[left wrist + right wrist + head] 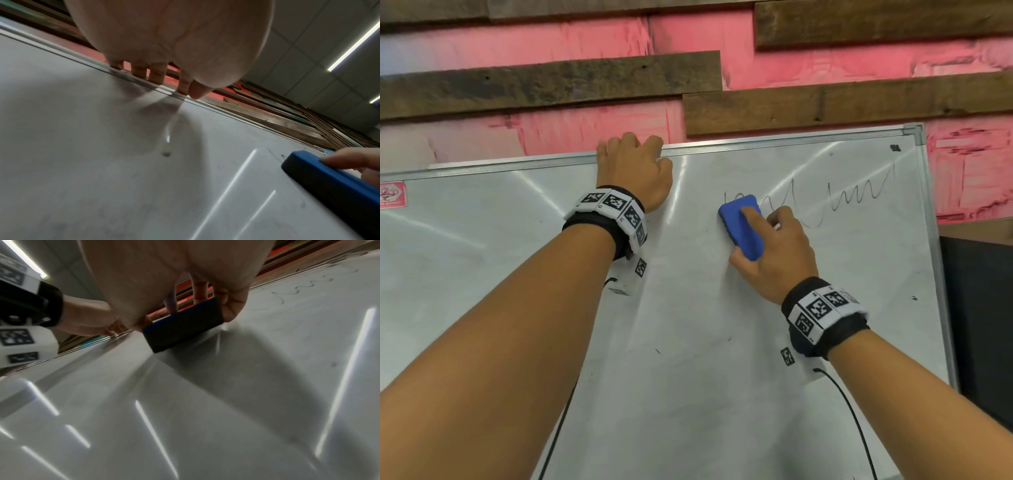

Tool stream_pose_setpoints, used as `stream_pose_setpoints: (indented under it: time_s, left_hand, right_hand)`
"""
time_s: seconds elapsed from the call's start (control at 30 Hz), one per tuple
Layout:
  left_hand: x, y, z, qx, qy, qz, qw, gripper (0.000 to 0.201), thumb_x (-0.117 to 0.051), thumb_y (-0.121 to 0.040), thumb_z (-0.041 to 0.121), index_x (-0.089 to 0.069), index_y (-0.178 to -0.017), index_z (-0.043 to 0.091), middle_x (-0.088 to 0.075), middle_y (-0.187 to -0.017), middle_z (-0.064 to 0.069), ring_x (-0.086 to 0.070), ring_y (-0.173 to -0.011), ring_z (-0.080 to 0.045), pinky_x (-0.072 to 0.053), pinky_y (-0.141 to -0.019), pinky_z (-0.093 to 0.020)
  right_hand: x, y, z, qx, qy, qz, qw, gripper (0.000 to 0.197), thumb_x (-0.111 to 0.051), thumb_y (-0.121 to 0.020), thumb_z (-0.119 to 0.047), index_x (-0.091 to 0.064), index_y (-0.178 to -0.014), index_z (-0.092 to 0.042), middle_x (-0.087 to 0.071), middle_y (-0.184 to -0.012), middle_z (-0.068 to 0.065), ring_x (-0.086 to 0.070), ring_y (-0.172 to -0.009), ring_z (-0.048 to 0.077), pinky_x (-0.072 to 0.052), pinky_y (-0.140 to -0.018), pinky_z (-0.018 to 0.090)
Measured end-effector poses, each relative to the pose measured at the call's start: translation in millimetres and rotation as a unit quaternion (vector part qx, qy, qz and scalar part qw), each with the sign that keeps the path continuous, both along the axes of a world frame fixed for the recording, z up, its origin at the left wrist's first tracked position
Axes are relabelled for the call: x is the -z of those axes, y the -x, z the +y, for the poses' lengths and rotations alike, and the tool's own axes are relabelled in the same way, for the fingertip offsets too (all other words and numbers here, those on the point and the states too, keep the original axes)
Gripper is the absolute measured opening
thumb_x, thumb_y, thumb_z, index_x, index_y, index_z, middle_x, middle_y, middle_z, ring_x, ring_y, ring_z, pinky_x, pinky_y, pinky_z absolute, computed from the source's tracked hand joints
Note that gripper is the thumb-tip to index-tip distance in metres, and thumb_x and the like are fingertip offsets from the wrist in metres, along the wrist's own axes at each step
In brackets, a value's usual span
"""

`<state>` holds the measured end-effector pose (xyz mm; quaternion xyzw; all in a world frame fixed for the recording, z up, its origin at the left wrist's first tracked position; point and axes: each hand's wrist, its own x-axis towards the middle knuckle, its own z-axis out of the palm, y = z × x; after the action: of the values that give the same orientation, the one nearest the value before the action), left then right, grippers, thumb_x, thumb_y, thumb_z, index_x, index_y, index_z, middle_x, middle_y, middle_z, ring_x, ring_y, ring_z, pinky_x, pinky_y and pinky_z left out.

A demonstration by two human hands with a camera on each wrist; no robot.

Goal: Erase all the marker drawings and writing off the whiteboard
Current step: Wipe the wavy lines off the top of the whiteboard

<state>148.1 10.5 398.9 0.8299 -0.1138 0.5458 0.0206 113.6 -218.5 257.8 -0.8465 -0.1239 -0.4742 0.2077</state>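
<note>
wall: pink [585, 41], wood planks
whiteboard [688, 342]: black scribble [842, 202] upper right
left hand [635, 171]: fingers hooked over top frame
right hand [774, 253]: grips blue eraser [741, 226] against board

1. A wall [592, 41] painted in streaked pink and red is seen behind the scene in the head view.
2. Dark, rough wooden planks [842, 106] are fixed across that wall in horizontal, staggered rows.
3. A dark panel or piece of furniture [979, 308] is seen at the right edge of the head view; what it is cannot be told.
4. A tiled ceiling [308, 40] is shown in the left wrist view.
5. Long strip lights [353, 47] are mounted on it and are lit.
</note>
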Motion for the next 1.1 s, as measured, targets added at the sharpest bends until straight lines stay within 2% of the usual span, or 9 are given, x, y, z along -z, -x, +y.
stream_pose_setpoints:
  time_s: [0.1,0.17,0.27,0.37,0.47,0.6,0.87,1.0,1.1]
  left_hand:
    - [-2.6,0.9,-7.2,0.015,-0.005,-0.012,1.0,0.033,-0.03,-0.082,0.032,-0.051,-0.079,0.007,-0.045,-0.078,-0.01,-0.04,-0.08,-0.029,-0.037,-0.089,-0.047]
    - [-4.8,1.4,-9.2,0.029,-0.014,0.002,0.999,0.028,-0.028,-0.082,0.03,-0.042,-0.074,0.007,-0.043,-0.073,-0.011,-0.04,-0.074,-0.03,-0.035,-0.077,-0.043]
    - [-6.3,-1.1,-9.6,0.04,-0.007,0.016,0.999,0.032,-0.029,-0.084,0.03,-0.048,-0.083,0.004,-0.046,-0.078,-0.015,-0.04,-0.074,-0.03,-0.029,-0.072,-0.039]
    - [-4.7,-4.7,-13.3,0.011,-0.006,0.024,1.0,0.05,-0.026,-0.082,0.037,-0.058,-0.104,0.005,-0.051,-0.086,-0.016,-0.044,-0.082,-0.033,-0.035,-0.084,-0.043]
    - [0.2,-6.9,-15.4,-0.015,-0.027,0.025,0.999,0.06,-0.024,-0.083,0.043,-0.053,-0.133,0.025,-0.056,-0.107,-0.02,-0.049,-0.104,-0.037,-0.032,-0.102,-0.048]
    - [3.9,-3.0,-20.5,-0.032,-0.016,0.033,0.999,0.061,-0.024,-0.085,0.048,-0.046,-0.139,0.034,-0.052,-0.116,-0.019,-0.044,-0.112,-0.038,-0.026,-0.109,-0.051]
    - [-2.5,0.5,-40.3,-0.015,0.012,0.034,0.999,0.054,-0.027,-0.086,0.044,-0.06,-0.113,0.012,-0.059,-0.106,-0.016,-0.051,-0.106,-0.038,-0.03,-0.108,-0.055]
    - [-5.2,-0.5,-45.8,0.012,-0.001,0.018,1.0,0.04,-0.03,-0.088,0.035,-0.055,-0.093,0.005,-0.057,-0.085,-0.016,-0.047,-0.08,-0.034,-0.04,-0.092,-0.048]
    - [-8.6,-0.4,-47.1,0.008,0.006,0.032,0.999,0.037,-0.025,-0.084,0.039,-0.046,-0.087,0.008,-0.047,-0.08,-0.012,-0.042,-0.076,-0.031,-0.042,-0.086,-0.046]
  right_hand:
    - [12.2,4.0,7.2,-0.035,0.06,0.0,0.998,0.063,-0.062,-0.081,-0.053,-0.043,-0.137,-0.034,-0.034,-0.103,-0.003,-0.042,-0.085,0.018,-0.05,-0.064,0.031]
    - [17.5,3.6,8.4,-0.041,0.085,0.001,0.996,0.063,-0.063,-0.079,-0.053,-0.046,-0.137,-0.034,-0.034,-0.101,-0.004,-0.04,-0.085,0.016,-0.05,-0.062,0.032]
    - [7.9,-0.1,7.0,-0.037,0.069,-0.012,0.997,0.062,-0.062,-0.079,-0.053,-0.047,-0.136,-0.034,-0.034,-0.102,-0.004,-0.041,-0.085,0.017,-0.049,-0.063,0.032]
    - [-12.9,-3.2,4.2,-0.021,0.022,-0.013,0.999,0.061,-0.06,-0.082,-0.053,-0.043,-0.137,-0.033,-0.036,-0.105,-0.001,-0.045,-0.089,0.021,-0.052,-0.068,0.034]
    - [-24.5,-2.5,4.3,-0.008,0.01,-0.009,1.0,0.062,-0.059,-0.084,-0.052,-0.04,-0.14,-0.031,-0.034,-0.107,0.0,-0.046,-0.092,0.023,-0.053,-0.071,0.036]
    - [-3.9,-0.9,2.8,-0.028,0.046,-0.007,0.999,0.063,-0.06,-0.083,-0.053,-0.04,-0.139,-0.033,-0.033,-0.104,-0.002,-0.043,-0.089,0.019,-0.05,-0.067,0.032]
    - [-6.7,-5.9,-17.0,-0.013,0.009,-0.009,1.0,0.063,-0.059,-0.082,-0.053,-0.042,-0.14,-0.034,-0.035,-0.105,-0.001,-0.046,-0.088,0.02,-0.052,-0.068,0.034]
    - [-24.7,-5.3,-20.7,0.01,0.003,0.004,1.0,0.063,-0.058,-0.086,-0.051,-0.037,-0.143,-0.033,-0.034,-0.109,0.0,-0.045,-0.095,0.022,-0.051,-0.07,0.034]
    - [-11.2,-4.4,-20.9,0.004,0.025,0.01,1.0,0.063,-0.056,-0.087,-0.052,-0.035,-0.143,-0.033,-0.033,-0.109,0.0,-0.044,-0.094,0.02,-0.05,-0.069,0.032]
